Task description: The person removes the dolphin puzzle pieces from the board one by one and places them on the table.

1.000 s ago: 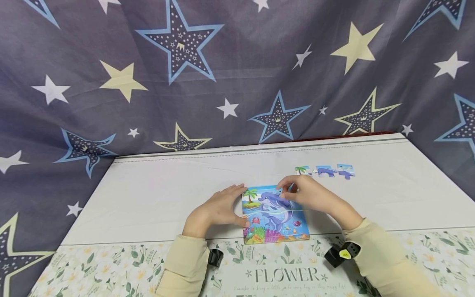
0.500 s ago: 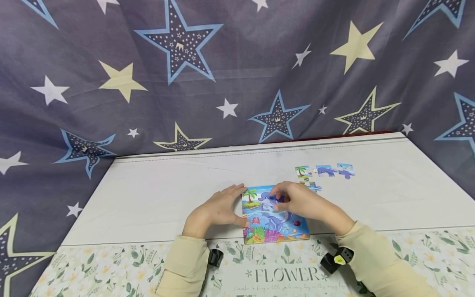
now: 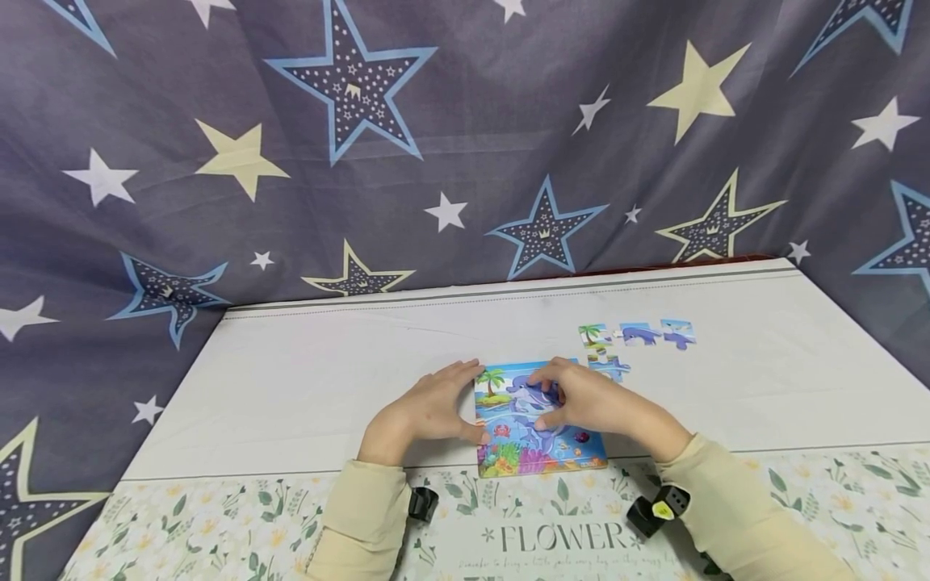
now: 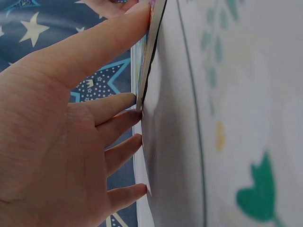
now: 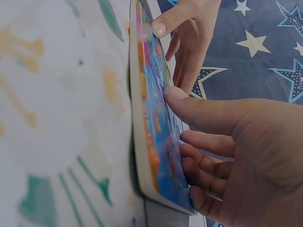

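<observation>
A square dolphin jigsaw puzzle (image 3: 508, 453) in a thin tray lies on the table in front of me. Along its left side rests my left hand (image 3: 425, 407), thumb on the picture, the other fingers stretched out by the upper left corner. My right hand (image 3: 599, 397) is over the puzzle's right half, thumb and bent fingers touching the picture well apart. In the right wrist view, the fingertips (image 5: 176, 94) meet the puzzle's surface, and no lifted piece shows between them. The right hand hides part of the dolphin.
Behind the puzzle to the right lie loose pieces: a palm tree piece (image 3: 592, 334), a dolphin head piece (image 3: 639, 334), a blue-and-purple piece (image 3: 678, 332) and another blue piece (image 3: 609, 368) nearer the hand. A floral mat (image 3: 240, 516) covers the near table; a star-patterned curtain (image 3: 465, 145) hangs behind.
My right hand has moved left and slightly down over the puzzle, uncovering the nearest loose piece. Its thumb has shifted a little lower since half a second ago. The left hand has stayed put.
</observation>
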The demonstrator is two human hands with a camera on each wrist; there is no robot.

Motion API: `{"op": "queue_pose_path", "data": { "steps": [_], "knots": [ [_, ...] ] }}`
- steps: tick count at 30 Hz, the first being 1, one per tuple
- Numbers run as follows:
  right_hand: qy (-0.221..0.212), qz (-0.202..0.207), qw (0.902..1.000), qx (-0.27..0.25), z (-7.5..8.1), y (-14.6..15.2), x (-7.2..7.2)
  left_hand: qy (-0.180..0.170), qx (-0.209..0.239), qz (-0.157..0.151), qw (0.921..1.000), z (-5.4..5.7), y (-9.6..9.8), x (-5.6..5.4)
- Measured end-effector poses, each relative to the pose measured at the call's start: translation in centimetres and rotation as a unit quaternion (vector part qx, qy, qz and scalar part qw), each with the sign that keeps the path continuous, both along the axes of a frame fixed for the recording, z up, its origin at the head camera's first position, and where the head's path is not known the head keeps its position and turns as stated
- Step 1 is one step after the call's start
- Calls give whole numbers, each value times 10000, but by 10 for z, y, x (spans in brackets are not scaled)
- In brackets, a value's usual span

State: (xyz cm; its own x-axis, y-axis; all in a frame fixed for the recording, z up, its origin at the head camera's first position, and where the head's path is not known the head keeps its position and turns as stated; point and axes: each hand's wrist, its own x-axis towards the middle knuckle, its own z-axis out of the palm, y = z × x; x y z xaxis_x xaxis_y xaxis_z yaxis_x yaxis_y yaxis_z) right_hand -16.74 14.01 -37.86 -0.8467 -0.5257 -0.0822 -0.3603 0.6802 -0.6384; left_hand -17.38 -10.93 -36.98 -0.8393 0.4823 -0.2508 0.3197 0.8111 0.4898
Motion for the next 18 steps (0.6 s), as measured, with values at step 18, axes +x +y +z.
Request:
{"op": "queue_pose_path", "data": {
  "steps": [18],
  "knots": [
    [155,13,9996,233,0,-2,2,17,-53,14,10000,1,0,1]
  ]
}}
